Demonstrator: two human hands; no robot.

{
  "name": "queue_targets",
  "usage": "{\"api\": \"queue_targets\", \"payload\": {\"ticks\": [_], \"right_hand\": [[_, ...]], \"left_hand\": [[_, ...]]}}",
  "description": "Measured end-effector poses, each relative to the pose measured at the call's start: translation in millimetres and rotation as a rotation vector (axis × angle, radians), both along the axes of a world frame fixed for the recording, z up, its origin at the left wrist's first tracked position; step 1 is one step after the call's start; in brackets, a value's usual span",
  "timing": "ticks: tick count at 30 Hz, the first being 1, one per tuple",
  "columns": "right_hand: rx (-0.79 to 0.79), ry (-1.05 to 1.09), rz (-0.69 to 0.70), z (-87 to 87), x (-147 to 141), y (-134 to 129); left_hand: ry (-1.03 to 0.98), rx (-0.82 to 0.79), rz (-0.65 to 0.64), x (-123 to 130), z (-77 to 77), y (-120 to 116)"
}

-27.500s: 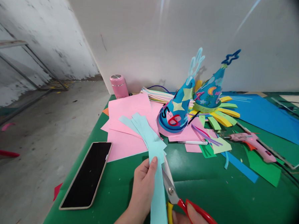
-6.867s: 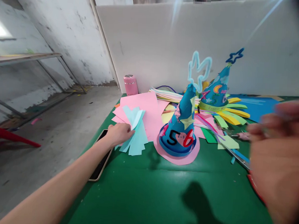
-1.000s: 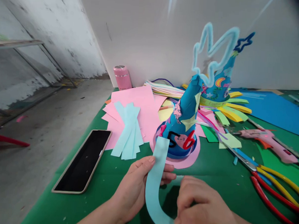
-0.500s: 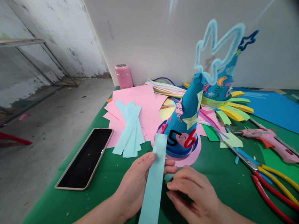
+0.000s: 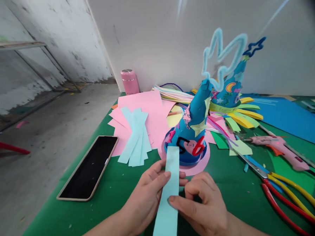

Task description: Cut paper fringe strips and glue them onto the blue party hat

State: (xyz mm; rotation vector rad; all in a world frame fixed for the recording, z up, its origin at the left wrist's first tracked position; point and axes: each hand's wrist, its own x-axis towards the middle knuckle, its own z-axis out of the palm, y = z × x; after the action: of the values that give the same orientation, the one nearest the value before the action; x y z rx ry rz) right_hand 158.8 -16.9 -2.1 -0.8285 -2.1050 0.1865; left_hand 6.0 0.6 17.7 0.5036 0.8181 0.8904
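A long light blue paper strip [image 5: 171, 182] runs from the bottom edge toward the nearer blue cone hat. My left hand [image 5: 149, 193] holds it, thumb on top and fingers underneath. My right hand [image 5: 205, 205] has its thumb on the strip's right edge, index finger curled, other fingers partly hidden below. Just beyond stands the cone hat [image 5: 196, 113], bearing a black 5, a red 6 and a fuzzy light blue outline on top. Several more light blue strips [image 5: 136, 138] lie fanned over pink paper [image 5: 148, 100] to the left.
A phone [image 5: 91, 167] lies at the left. To the right are scissors [image 5: 262, 173], a pink glue gun [image 5: 280, 143] and blue sheets [image 5: 286, 116]. Behind stand a pink bottle [image 5: 129, 82] and a second decorated hat [image 5: 230, 90]. The green table's edge [image 5: 65, 173] slopes along the left.
The held strip has shifted slightly right and lower in view. My right hand has moved its thumb onto the strip. The view has shifted slightly.
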Motion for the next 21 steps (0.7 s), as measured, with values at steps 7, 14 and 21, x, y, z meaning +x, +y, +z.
{"api": "queue_targets", "payload": {"ticks": [7, 14, 21], "right_hand": [[-0.237, 0.273, 0.154, 12.9, 10.5, 2.8], [-0.688, 0.561, -0.169, 10.8, 2.6, 6.8], [-0.792, 0.662, -0.136, 9.9, 1.7, 11.3]], "left_hand": [[0.632, 0.617, 0.046, -14.3, -1.4, -9.6], [0.715, 0.687, -0.235, -9.3, 2.4, -8.3], [0.364, 0.187, -0.291, -2.2, -2.4, -6.0]]}}
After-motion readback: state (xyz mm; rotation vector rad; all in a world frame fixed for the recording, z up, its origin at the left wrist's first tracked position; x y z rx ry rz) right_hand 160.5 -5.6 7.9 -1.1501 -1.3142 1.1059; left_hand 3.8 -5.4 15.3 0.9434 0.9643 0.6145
